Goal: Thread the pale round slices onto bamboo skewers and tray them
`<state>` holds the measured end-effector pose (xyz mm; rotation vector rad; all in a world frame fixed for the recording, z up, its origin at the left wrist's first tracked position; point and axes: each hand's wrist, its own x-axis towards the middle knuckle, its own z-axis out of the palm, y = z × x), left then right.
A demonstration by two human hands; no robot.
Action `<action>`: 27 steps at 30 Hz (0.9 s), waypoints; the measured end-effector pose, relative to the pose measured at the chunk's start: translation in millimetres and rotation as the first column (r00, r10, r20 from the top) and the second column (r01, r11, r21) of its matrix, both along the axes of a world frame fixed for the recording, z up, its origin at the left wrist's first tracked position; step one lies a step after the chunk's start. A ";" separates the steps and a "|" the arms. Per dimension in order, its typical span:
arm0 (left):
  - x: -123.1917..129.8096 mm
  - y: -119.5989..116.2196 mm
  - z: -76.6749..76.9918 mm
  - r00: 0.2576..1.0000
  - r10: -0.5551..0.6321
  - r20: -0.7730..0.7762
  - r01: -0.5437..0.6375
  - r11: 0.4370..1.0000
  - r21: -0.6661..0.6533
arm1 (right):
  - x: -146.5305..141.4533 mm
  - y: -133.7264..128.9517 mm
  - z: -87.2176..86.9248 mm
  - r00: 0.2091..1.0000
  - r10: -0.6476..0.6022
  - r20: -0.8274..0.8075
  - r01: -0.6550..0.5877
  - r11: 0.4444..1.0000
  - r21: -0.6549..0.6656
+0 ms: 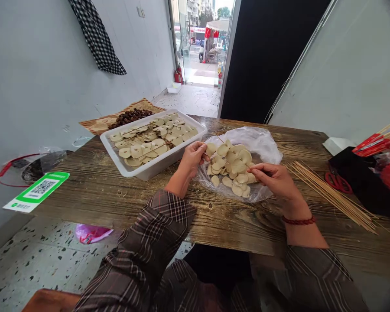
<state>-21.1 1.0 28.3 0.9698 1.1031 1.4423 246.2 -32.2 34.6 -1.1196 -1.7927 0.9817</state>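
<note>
Pale, thin, round slices (234, 160) lie heaped on a clear plastic bag (263, 145) in front of me. At the left side of the heap, my left hand (194, 156) is closed, its fingertips pinching a pale slice (210, 149). My right hand (273, 177) pinches the end of a thin bamboo skewer (248, 168) at the heap's right side; slices hide most of the skewer. To the left stands a white plastic tub (146, 171) holding rows of slices threaded on skewers (146, 149).
Loose bamboo skewers (334, 195) lie on the wooden table (234, 225) at right, near red scissors (338, 182) and red-wrapped sticks (373, 145). Dark brown pieces (131, 117) sit on patterned paper (95, 125) behind the tub. A QR-code card (39, 190) lies at the left edge.
</note>
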 end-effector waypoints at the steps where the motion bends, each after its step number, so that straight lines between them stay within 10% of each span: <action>1: -0.4 0.2 0.4 1.000 -0.006 0.016 0.006 1.000 0.001 | 1.1 -1.0 1.2 1.000 0.004 0.012 -0.004 1.000 0.003; 27: -4.1 2.7 2.3 0.985 0.160 -0.059 -0.148 0.975 0.166 | 1.4 1.9 -4.2 0.984 0.113 0.139 -0.125 0.989 0.079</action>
